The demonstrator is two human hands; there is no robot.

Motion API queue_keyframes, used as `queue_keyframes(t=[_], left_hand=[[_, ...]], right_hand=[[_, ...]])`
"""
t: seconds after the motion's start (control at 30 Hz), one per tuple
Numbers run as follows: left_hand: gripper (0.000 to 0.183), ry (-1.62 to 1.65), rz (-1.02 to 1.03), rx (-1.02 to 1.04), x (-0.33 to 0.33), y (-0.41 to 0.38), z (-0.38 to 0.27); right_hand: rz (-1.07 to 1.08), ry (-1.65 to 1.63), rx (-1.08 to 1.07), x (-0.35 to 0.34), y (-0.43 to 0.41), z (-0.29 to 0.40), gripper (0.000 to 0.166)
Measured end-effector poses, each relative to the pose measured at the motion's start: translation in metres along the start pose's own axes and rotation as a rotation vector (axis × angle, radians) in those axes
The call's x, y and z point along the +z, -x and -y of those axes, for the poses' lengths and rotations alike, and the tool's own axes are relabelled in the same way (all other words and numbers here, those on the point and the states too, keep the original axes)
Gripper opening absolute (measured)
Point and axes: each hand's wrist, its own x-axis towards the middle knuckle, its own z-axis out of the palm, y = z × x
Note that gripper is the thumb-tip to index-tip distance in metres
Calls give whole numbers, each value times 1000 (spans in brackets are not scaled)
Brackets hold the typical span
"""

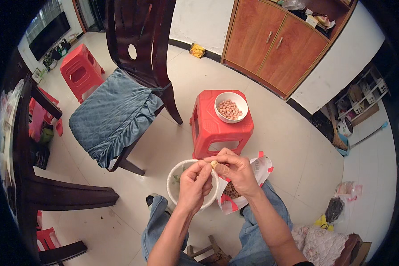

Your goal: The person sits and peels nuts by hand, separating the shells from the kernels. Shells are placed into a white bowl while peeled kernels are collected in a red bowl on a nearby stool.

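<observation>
My left hand and my right hand meet in front of me. Between their thumbs and fingertips they pinch a small pale pod, which looks like a peanut. Below the left hand stands a round white bin with a few green scraps inside. Under the right hand, a white plastic bag with red handles lies open on the floor, holding many brown unshelled nuts. Beyond the hands, a white bowl of pinkish shelled kernels rests on a red plastic stool.
A dark wooden chair with a blue quilted seat cover is at front left. A dark table leg juts in from the left. Wooden cabinet doors line the far wall. At lower right lie plastic bags and floral bedding.
</observation>
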Motion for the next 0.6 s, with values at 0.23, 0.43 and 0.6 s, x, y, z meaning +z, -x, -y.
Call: queue_keyframes(t=[0.23, 0.43, 0.6], left_hand=[[20, -399, -39, 194, 5, 1, 2], [25, -484, 26, 278, -8, -6, 15], [26, -408, -14, 209, -2, -7, 18]], right_hand=[[1, 65, -22, 4, 4, 0, 17], [-48, 319, -156, 8, 4, -5, 10], [-112, 125, -36, 11, 7, -11, 13]])
